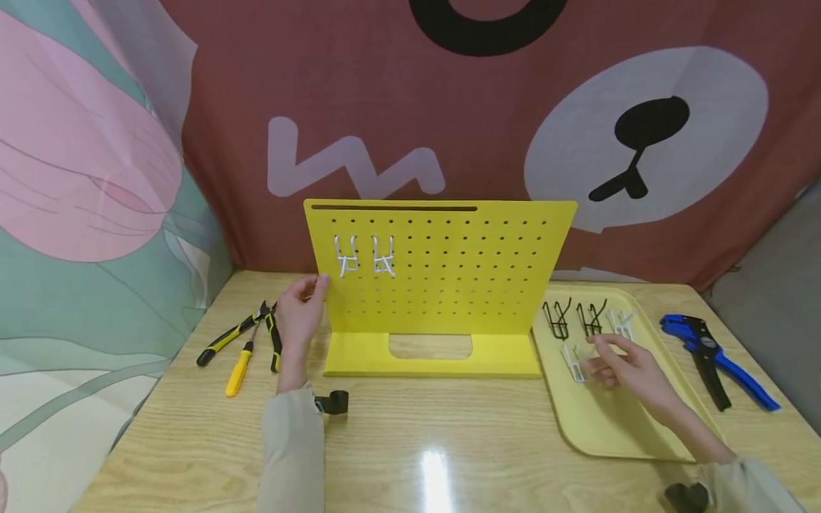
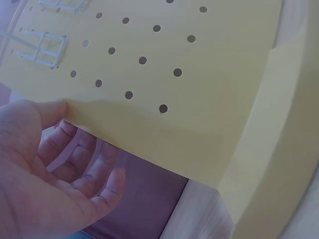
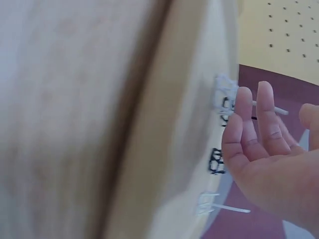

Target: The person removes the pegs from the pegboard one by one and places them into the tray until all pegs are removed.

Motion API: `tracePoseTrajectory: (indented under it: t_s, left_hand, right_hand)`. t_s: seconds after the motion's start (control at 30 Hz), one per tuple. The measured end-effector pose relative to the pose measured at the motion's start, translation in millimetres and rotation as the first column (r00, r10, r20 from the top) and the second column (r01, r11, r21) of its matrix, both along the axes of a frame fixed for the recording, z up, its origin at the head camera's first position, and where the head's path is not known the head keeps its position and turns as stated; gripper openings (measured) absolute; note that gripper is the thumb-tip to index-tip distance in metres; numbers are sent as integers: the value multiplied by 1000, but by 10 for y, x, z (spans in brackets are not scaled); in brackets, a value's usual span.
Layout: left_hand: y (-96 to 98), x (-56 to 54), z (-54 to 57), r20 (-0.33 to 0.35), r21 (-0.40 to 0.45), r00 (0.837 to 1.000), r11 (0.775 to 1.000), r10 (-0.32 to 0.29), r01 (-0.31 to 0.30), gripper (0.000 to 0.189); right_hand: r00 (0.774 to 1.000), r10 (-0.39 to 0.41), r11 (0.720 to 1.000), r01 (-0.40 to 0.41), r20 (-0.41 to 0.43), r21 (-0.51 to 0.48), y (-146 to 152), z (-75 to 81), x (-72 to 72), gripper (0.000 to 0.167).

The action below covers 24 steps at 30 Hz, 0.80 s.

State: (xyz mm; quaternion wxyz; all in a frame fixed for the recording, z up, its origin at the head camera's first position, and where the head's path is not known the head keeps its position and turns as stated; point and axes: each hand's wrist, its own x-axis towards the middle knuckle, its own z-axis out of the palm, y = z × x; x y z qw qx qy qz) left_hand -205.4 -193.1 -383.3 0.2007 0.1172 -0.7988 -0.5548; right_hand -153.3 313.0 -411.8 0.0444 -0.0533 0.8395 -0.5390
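Observation:
My left hand [image 1: 300, 313] grips the left edge of an upright yellow pegboard [image 1: 449, 285]. In the left wrist view its thumb [image 2: 52, 112] lies on the front face, with the other fingers curled behind the edge. Two white wire hooks [image 1: 383, 265] hang side by side at the pegboard's upper left. My right hand [image 1: 631, 370] is over the yellow tray [image 1: 616, 427], fingers loosely bent, beside a white wire hook [image 1: 574, 365]. Nothing shows in its grasp. Farther back in the tray are two black wire hooks [image 1: 559, 324] and another white hook [image 1: 621, 324].
Left of the pegboard lie black-and-yellow pliers [image 1: 224, 342] and a yellow-handled screwdriver [image 1: 239, 370]. Blue-and-black wire strippers [image 1: 712, 356] lie right of the tray. The wooden table [image 1: 398, 434] extends in front; a patterned cloth [image 1: 385, 92] hangs behind.

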Motion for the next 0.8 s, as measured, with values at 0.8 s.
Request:
tracePoseTrajectory:
  t_s: [0.8]
  left_hand:
    - [1,2,-16,7,-51,999,998,34,-34,41]
  right_hand:
    - [986,48,965,-87,-160,-248,-1233,115,-30,28]
